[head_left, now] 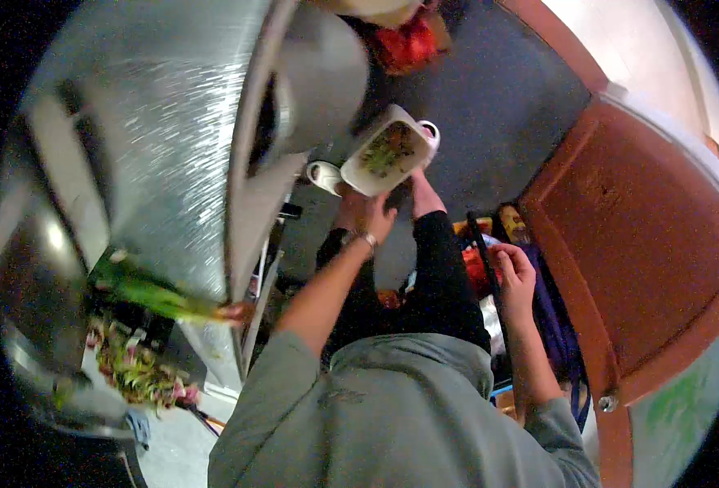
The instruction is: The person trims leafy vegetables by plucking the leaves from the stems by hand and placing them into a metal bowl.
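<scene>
Reaching tub rim (361,180), wide floor (498,122) beyond

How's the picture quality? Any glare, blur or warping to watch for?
Head view: white glare streaks the metal surface at left; wide-angle distortion bows the door; corners go black; grain shows throughout; greenery in the white container looks soft.
</scene>
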`<state>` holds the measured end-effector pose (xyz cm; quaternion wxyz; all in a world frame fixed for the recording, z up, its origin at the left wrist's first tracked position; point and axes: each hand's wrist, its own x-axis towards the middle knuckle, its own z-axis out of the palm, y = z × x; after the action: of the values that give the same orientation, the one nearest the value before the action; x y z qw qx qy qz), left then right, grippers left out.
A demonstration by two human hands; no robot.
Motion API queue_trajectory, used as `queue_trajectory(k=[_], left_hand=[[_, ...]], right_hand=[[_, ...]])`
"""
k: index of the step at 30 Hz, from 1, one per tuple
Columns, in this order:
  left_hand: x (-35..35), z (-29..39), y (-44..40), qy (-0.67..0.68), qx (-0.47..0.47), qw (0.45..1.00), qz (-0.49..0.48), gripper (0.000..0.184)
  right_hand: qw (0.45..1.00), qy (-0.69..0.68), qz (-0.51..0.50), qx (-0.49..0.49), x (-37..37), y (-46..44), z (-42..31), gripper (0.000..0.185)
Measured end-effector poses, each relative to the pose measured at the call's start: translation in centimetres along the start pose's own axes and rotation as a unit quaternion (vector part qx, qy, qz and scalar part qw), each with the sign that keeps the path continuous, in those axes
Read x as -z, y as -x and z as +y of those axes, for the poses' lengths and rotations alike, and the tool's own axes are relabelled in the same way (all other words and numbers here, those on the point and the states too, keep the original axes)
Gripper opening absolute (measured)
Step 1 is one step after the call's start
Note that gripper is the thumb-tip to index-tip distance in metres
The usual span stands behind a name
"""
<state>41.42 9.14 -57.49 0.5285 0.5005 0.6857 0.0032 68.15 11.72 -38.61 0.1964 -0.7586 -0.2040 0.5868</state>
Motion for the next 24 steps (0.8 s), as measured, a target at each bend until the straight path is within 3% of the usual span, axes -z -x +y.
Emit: queue_trajectory(k=[1,2,4,6,8,9,10,12,13,16,18,20,24], left_hand=[[-0.3,-0.7,2.3,0.051,-0.001,0.999,0.014,0.052],[-0.4,-1.6,4.5,0.1,0.001,0.994,0.037,0.051],[3.0,0.4,9.2,0.064,0.004,0.997,0.05,0.048],[5.0,0.1,12.1,0.091,0.067,0.994,0.005,0.045],[6.4,0.0,15.5,0.033,0.007,0.99,0.14,0.043],[9.2,1.5,17.3,0.057,0.035,0.993,0.097,0.042],[10.2,1.4,18.7,0.065,0.034,0.989,0.126,0.042],[12.3,1.0,20.7,0.153,0.023,0.98,0.123,0.042],[16.5,4.4,23.5,0.19,0.09,0.975,0.071,0.041],[15.8,0.3,26.5,0.252,0.016,0.954,0.159,0.043],[17.1,-1.1,29.6,0.242,-0.005,0.95,0.198,0.044],[18.4,-2.7,32.4,0.23,0.025,0.952,0.2,0.043],[19.3,-7.3,37.0,0.149,0.087,0.961,0.218,0.041]], right_hand=[[1.0,-0.005,-0.007,-0.01,-0.5,0.3,-1.4,0.016],[0.998,0.047,-0.02,0.039,-1.0,0.5,-2.6,0.015],[0.998,0.027,-0.045,0.044,-2.4,1.4,-5.1,0.015],[0.993,0.018,-0.09,0.073,-3.8,2.2,-7.3,0.016],[0.987,-0.018,-0.14,0.073,-6.5,4.5,-10.7,0.015],[0.976,0.018,-0.162,0.142,-7.1,5.0,-11.2,0.014],[0.959,0.054,-0.178,0.215,-7.7,5.8,-12.5,0.013],[0.934,0.095,-0.209,0.272,-10.3,8.3,-15.5,0.013],[0.918,0.132,-0.234,0.292,-11.1,10.0,-17.0,0.013],[0.862,0.195,-0.302,0.358,-16.2,15.3,-20.6,0.012],[0.796,0.281,-0.344,0.412,-19.9,18.5,-21.8,0.014],[0.741,0.277,-0.394,0.468,-24.3,19.9,-20.8,0.017],[0.608,0.325,-0.392,0.609,-33.1,26.1,-21.3,0.015]])
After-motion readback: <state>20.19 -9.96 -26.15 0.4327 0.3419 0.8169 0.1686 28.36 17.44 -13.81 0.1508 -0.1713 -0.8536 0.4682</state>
